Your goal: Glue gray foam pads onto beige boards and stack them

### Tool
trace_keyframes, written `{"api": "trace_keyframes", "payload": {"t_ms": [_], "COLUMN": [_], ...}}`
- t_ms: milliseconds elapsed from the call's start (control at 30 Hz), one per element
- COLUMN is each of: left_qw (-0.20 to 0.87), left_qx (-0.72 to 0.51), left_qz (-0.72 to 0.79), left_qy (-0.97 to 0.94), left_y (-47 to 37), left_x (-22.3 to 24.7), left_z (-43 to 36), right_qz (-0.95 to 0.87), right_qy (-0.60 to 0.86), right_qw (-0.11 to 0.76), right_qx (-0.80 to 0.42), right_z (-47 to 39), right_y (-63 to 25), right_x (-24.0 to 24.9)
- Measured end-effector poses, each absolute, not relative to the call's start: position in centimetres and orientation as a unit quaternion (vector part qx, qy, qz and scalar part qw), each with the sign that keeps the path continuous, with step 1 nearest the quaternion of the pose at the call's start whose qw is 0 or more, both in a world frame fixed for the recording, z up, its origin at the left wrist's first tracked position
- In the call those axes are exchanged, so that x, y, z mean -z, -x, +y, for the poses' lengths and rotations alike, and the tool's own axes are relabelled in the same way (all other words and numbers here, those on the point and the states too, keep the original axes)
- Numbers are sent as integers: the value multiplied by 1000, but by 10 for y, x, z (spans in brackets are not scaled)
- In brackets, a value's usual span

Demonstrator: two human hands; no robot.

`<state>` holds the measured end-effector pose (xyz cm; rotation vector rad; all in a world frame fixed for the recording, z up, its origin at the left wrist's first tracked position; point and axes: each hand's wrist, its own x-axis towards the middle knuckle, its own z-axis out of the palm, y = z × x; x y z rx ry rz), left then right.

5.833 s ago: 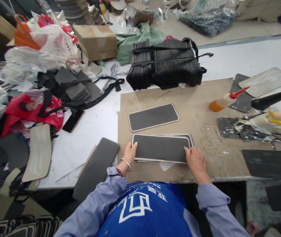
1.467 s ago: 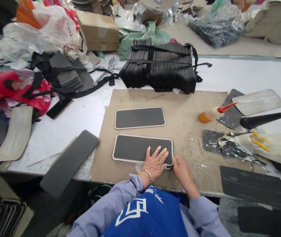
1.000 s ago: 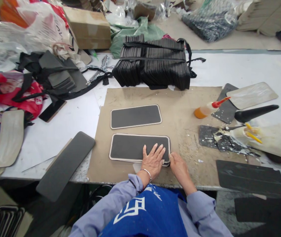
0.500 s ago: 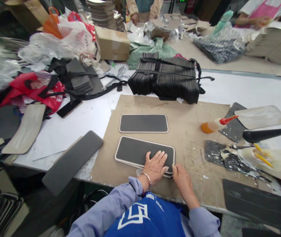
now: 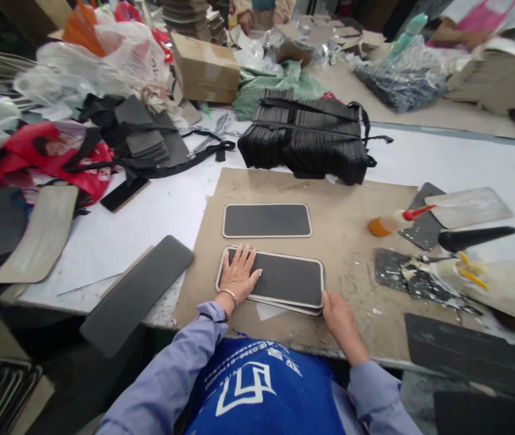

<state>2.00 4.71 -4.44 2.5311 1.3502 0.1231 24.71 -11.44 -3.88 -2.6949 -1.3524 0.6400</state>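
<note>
- The left hand [image 5: 238, 272] lies flat, palm down, on the left end of a light-rimmed dark panel [image 5: 291, 278].
- The right hand [image 5: 341, 317] touches that panel's near right corner.
- A second rimmed panel [image 5: 267, 220] lies just beyond, apart, on the brown board [image 5: 343, 211].
- A strapped black bundle [image 5: 320, 136] sits behind, a red-tipped bottle [image 5: 387, 224] to the right.

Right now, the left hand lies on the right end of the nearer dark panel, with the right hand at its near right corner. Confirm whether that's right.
No: the head view shows the left hand on the left end of the nearer dark panel. The right hand is at its near right corner, as stated.
</note>
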Motion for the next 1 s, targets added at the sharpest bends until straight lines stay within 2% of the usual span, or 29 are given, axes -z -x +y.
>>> {"api": "trace_keyframes", "payload": {"t_ms": [133, 233, 367, 467, 767, 900, 1000], "left_qw": [146, 163, 202, 237, 423, 535, 567], "left_qx": [-40, -55, -155, -213, -240, -282, -302], "left_qz": [470, 468, 517, 597, 608, 609, 623], "left_qy": [-870, -867, -817, -736, -627, -513, -448], "left_y": [-24, -23, -4, 21, 43, 43, 46], "left_x": [42, 41, 45, 52, 39, 25, 21], "left_z": [45, 47, 49, 52, 59, 66, 73], "right_qz": [-350, -329, -343, -347, -363, -366, -329], "right_qy": [920, 932, 917, 915, 917, 908, 908], "right_qw": [13, 49, 134, 138, 113, 156, 201], "right_qx": [-178, -141, -150, -154, -121, -128, -164], "right_z": [-116, -111, -99, -92, -92, -93, -93], "right_y": [-247, -246, -241, -235, -233, -233, -233], "right_x": [29, 22, 19, 22, 32, 34, 33]}}
